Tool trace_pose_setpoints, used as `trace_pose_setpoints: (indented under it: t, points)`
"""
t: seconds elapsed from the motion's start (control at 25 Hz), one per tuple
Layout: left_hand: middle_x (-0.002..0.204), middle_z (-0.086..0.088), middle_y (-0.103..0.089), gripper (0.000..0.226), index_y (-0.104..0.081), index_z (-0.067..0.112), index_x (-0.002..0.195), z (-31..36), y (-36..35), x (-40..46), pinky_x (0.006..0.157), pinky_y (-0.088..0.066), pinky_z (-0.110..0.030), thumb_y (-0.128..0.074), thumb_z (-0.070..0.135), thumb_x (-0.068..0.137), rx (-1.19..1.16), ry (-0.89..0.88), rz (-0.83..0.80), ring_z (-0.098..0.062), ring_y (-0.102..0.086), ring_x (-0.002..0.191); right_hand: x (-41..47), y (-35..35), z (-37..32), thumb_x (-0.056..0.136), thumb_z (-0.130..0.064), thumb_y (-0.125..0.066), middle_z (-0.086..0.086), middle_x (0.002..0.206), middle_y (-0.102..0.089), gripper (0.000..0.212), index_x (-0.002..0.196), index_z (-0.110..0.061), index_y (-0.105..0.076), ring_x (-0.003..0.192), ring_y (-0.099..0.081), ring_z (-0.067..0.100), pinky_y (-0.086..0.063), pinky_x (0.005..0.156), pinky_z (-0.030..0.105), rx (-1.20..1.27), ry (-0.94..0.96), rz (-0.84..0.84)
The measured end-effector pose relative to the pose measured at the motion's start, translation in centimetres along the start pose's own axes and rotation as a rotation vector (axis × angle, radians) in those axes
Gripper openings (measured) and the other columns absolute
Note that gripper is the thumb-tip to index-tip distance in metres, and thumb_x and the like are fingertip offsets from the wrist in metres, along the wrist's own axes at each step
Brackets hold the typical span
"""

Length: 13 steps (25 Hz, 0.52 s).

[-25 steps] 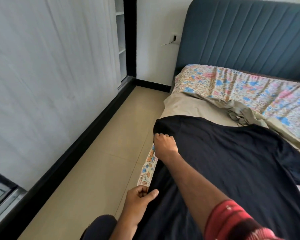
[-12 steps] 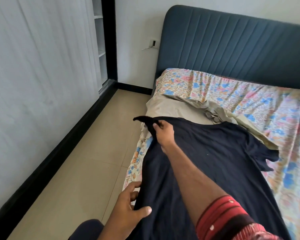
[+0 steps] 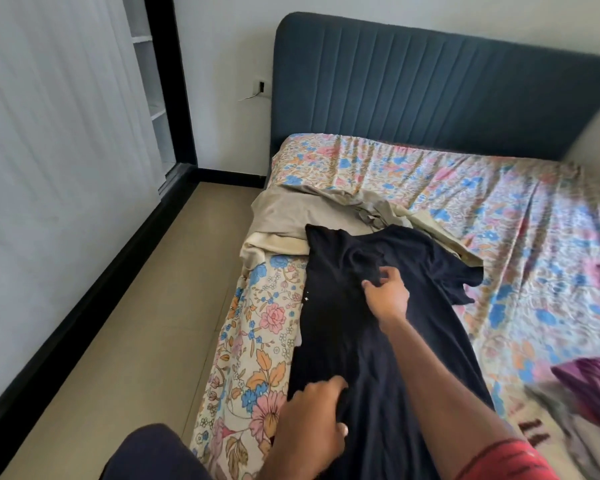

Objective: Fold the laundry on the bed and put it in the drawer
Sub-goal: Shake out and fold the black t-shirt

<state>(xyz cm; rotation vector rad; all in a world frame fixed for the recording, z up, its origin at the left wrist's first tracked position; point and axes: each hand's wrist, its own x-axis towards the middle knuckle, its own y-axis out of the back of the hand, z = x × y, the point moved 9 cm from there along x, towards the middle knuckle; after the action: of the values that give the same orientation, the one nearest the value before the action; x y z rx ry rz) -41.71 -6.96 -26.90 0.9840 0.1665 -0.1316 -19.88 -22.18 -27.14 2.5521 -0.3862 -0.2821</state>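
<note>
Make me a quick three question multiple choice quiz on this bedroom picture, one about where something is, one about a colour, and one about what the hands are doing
1. Where does the beige garment lie?
A. On the floor
B. Between the black shirt and the headboard
C. Over the purple cloth

2. What colour is the headboard?
A. Dark blue
B. Red
C. White

3. How is the right hand placed?
A. Holding the purple cloth
B. On the floor
C. Open-fingered over the black shirt's upper part

Answers:
1. B, the beige garment is bunched on the floral sheet just past the shirt's top edge.
2. A, its ribbed padding is dark blue.
3. C, the fingers are spread above the shirt, while the left hand grips its lower edge.
</note>
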Motion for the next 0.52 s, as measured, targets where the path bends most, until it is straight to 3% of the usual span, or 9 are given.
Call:
trace_pose_setpoints:
  t: [0.16, 0.28, 0.36, 0.44, 0.52]
  points:
    - [0.125, 0.003, -0.069, 0.055, -0.054, 0.029, 0.135, -0.9, 0.7, -1.9, 0.097, -0.053, -0.035, -0.075, 0.038, 0.086, -0.008, 0.025, 0.123, -0.021, -0.064, 0.118, -9.5, -0.9, 0.2, 0.079, -0.047, -0.081, -0.008, 0.104, -0.064, 0.045, 0.115, -0.027, -0.062, 0.097, -0.059, 0.011, -0.046, 0.087, 0.03, -0.217, 0.23, -0.173]
    - [0.119, 0.006, -0.07, 0.05, -0.058, 0.028, 0.131, -1.4, 1.2, -4.3, 0.092, -0.055, -0.033, -0.076, 0.038, 0.086, -0.02, 0.01, 0.16, -0.017, -0.066, 0.113, -13.7, -1.2, 2.1, 0.079, -0.027, -0.079, -0.007, 0.103, -0.062, 0.041, 0.115, -0.031, -0.059, 0.099, -0.059, 0.014, -0.044, 0.082, 0.029, -0.335, 0.236, -0.301]
    - [0.115, 0.01, -0.07, 0.045, -0.061, 0.029, 0.128, -2.2, 1.8, -6.1, 0.086, -0.054, -0.029, -0.077, 0.036, 0.086, -0.021, 0.011, 0.186, -0.014, -0.066, 0.108, -14.7, -0.4, 3.2, 0.079, -0.011, -0.069, -0.006, 0.095, -0.065, 0.031, 0.103, -0.031, -0.067, 0.09, -0.063, 0.017, -0.049, 0.077, 0.029, -0.264, 0.177, -0.311]
    - [0.104, 0.014, -0.07, 0.035, -0.066, 0.03, 0.117, -3.1, 2.1, -7.4, 0.082, -0.054, -0.026, -0.08, 0.029, 0.084, -0.08, 0.017, 0.187, -0.01, -0.067, 0.1, -15.3, 0.4, 3.9, 0.08, -0.011, -0.063, -0.006, 0.086, -0.07, 0.024, 0.083, -0.032, -0.073, 0.079, -0.069, 0.02, -0.06, 0.076, 0.035, -0.16, 0.123, -0.284]
    - [0.093, 0.016, -0.069, 0.029, -0.069, 0.03, 0.105, -3.3, 1.9, -8.4, 0.079, -0.055, -0.025, -0.082, 0.021, 0.081, -0.204, -0.022, 0.169, -0.003, -0.067, 0.09, -16.5, 0.6, 4.0, 0.082, -0.018, -0.071, -0.005, 0.088, -0.071, 0.016, 0.088, -0.033, -0.073, 0.075, -0.071, 0.018, -0.064, 0.071, 0.039, -0.113, 0.123, -0.316]
